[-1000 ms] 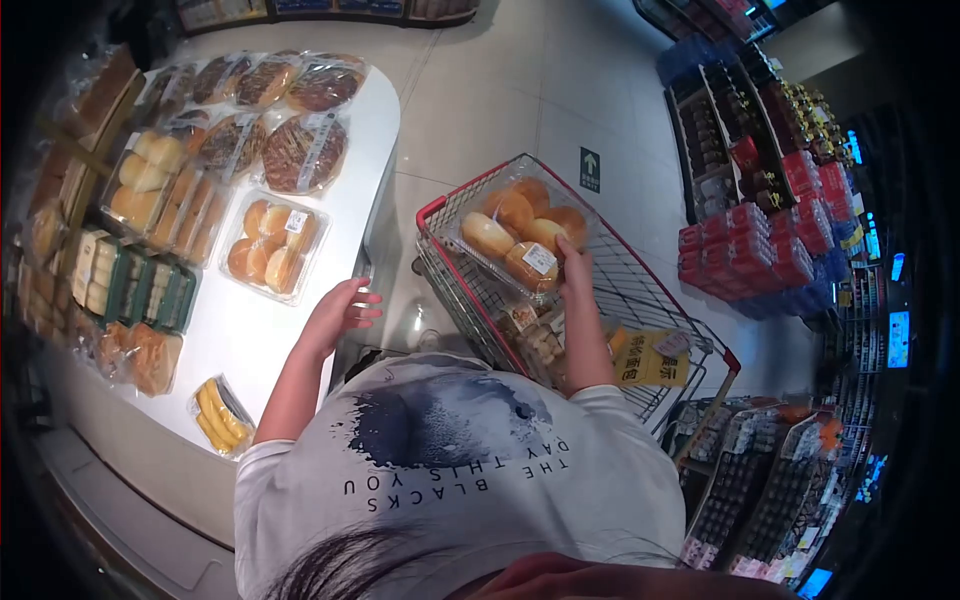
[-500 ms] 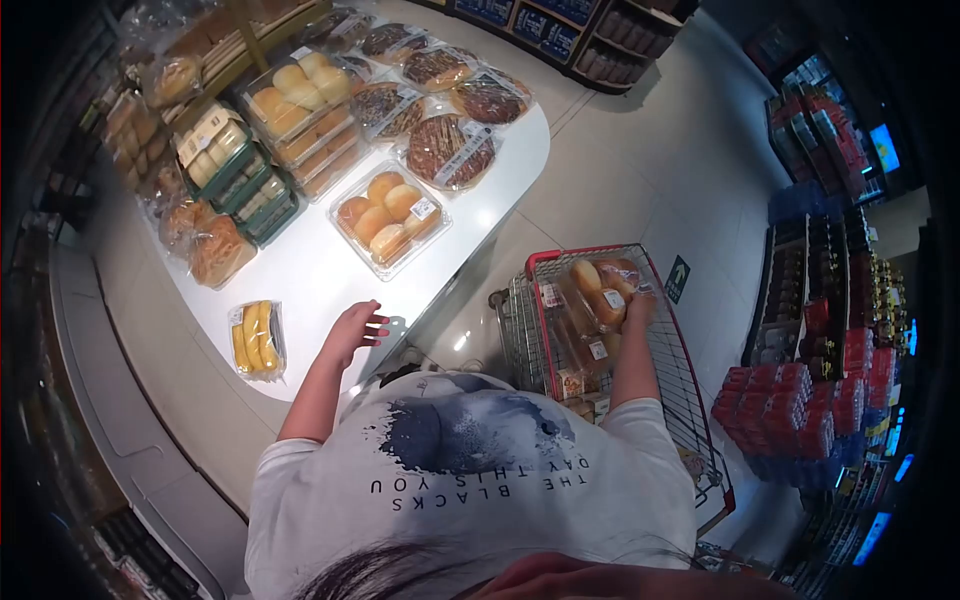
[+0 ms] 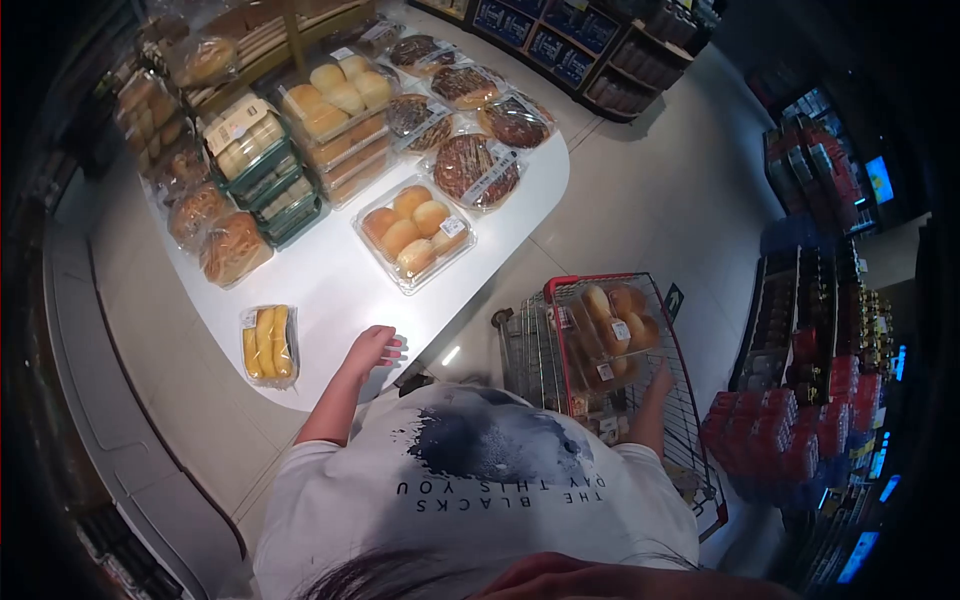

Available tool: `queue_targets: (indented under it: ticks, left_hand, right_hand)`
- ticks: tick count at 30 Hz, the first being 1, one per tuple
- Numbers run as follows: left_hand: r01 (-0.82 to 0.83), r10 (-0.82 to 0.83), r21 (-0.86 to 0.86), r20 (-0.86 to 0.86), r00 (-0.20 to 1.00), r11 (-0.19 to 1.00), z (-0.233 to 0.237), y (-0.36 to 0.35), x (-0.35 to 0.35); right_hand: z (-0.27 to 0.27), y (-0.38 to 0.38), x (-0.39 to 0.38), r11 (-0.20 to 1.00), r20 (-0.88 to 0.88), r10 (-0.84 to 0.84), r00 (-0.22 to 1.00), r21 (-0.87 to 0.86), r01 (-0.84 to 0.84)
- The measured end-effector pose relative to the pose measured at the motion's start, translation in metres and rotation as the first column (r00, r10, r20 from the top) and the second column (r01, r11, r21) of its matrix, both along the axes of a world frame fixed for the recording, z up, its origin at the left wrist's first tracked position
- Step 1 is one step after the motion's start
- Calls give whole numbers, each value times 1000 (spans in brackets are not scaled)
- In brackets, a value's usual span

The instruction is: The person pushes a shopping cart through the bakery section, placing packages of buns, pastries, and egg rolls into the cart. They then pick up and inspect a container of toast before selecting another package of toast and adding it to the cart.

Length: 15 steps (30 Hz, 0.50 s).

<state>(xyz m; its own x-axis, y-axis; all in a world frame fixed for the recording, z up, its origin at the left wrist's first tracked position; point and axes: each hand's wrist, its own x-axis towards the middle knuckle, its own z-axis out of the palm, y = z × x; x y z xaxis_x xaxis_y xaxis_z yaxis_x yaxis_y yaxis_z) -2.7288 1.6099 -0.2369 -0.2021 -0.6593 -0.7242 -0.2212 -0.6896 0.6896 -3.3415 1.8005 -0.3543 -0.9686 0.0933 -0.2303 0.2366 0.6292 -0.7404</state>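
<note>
My left hand [image 3: 374, 349] is over the near edge of the white display table [image 3: 330, 320], fingers apart and nothing in it. To its left on the table lies a clear bag of long yellow bread sticks [image 3: 270, 344]. Beyond it sits a clear box of round buns [image 3: 414, 234]. My right hand [image 3: 659, 381] is inside the shopping cart [image 3: 553, 345], dim and a little blurred. It looks open and just apart from a clear pack of bread rolls [image 3: 618, 328], which rests on other packs in the cart.
Stacked bun boxes [image 3: 338, 105], green trays of pale rolls [image 3: 252, 165] and round chocolate-topped breads [image 3: 475, 172] crowd the table's far side. Red drink packs [image 3: 755, 425] stand to the right of the cart. Shelves [image 3: 570, 45] stand across the floor.
My right hand has let go of the bread roll pack and drawn back toward me; the pack now lies in the cart. My left hand stays open near the table edge. The view has shifted slightly.
</note>
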Motion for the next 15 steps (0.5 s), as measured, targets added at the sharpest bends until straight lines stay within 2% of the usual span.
queue_targets:
  ticks: [2, 4, 6, 8, 10, 12, 15]
  left_hand:
    - [95, -95, 15, -24, 995, 995, -9, -10, -14]
    - [200, -197, 38, -57, 979, 979, -20, -19, -29]
    - [328, -323, 70, -73, 944, 942, -34, -25, -47]
    - [458, -451, 99, -86, 889, 884, -46, -26, -69]
    - [633, -620, 108, -131, 773, 766, -57, -21, -94]
    - [767, -748, 99, -174, 640, 634, -59, -8, -126]
    - [905, -892, 87, -156, 425, 416, -78, 21, -177]
  right_hand:
    - [76, 35, 39, 991, -100, 12, 995, 132, 2]
    - [83, 106, 25, 929, -242, 116, 963, 369, -19]
    - [108, 178, 38, 874, -247, 95, 964, 484, 38]
    - [119, 259, 48, 708, -135, -5, 991, 699, 99]
    - [186, 271, 138, 412, -190, -110, 976, 884, 219]
    - [203, 312, 181, 335, -282, -80, 956, 896, 292]
    - [190, 387, 214, 461, -164, -403, 901, 814, 354]
